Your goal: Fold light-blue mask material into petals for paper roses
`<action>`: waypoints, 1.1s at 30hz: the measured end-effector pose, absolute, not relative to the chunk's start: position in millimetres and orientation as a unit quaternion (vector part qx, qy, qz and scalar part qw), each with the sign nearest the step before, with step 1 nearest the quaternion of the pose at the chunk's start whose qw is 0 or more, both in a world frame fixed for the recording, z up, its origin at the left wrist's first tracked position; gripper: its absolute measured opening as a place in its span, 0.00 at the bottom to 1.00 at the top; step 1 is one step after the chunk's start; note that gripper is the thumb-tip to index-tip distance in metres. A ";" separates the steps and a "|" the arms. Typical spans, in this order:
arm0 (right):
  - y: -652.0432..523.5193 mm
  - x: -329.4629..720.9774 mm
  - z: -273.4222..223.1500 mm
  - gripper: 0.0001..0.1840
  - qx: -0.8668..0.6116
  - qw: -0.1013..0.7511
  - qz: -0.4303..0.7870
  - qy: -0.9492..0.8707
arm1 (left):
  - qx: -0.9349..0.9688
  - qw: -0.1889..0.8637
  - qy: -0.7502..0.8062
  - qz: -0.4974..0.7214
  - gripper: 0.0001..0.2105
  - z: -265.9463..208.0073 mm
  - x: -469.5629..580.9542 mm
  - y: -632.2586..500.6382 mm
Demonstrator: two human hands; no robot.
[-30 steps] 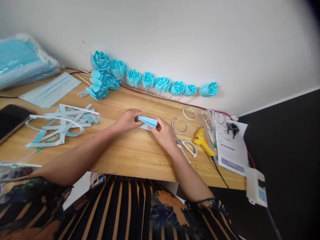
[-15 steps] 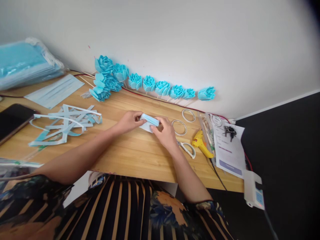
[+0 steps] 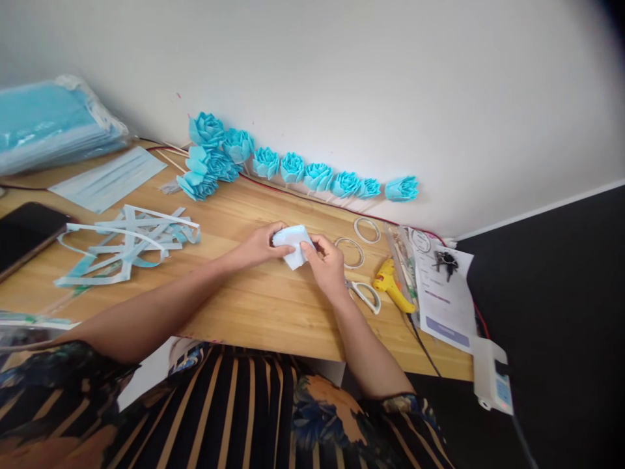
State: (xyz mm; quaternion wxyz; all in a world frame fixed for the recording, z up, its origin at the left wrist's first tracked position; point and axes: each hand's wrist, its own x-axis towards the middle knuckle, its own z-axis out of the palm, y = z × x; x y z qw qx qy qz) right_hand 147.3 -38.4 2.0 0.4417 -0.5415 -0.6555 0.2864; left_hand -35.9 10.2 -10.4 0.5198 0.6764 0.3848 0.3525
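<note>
Both hands grip a folded piece of pale blue mask fabric [image 3: 293, 242] above the middle of the wooden table. My left hand [image 3: 266, 244] pinches its left side, the thumb along the near face. My right hand [image 3: 326, 262] pinches the right side, its thumb pressed on the front. Some fingers are hidden behind the fabric. Beside my right wrist lie white-handled scissors [image 3: 374, 301], their blades partly covered by the hand. To the left is a pile of cut mask strips [image 3: 139, 236].
Several blue fabric flowers [image 3: 318, 176] on sticks line the wall. Two tape rolls [image 3: 362, 254], a yellow glue gun [image 3: 390, 286] and a paper with keys [image 3: 446, 312] lie right. A phone [image 3: 32, 231], a flat mask sheet [image 3: 107, 179] and a bagged mask stack [image 3: 46, 124] lie left.
The fabric has turned between my hands: its layered blue edge showed before, and now a broad pale face points toward me. Both hands stay nearly in place.
</note>
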 end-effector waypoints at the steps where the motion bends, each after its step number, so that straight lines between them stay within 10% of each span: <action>1: -37.6 147.8 0.3 0.13 -0.539 0.453 0.315 -0.636 | 0.663 0.543 0.382 0.347 0.19 -11.4 -35.5 10.6; 33: -36.0 148.4 -2.5 0.06 -0.420 0.497 0.551 -0.523 | 0.594 0.658 0.251 0.389 0.15 -7.8 -49.5 11.8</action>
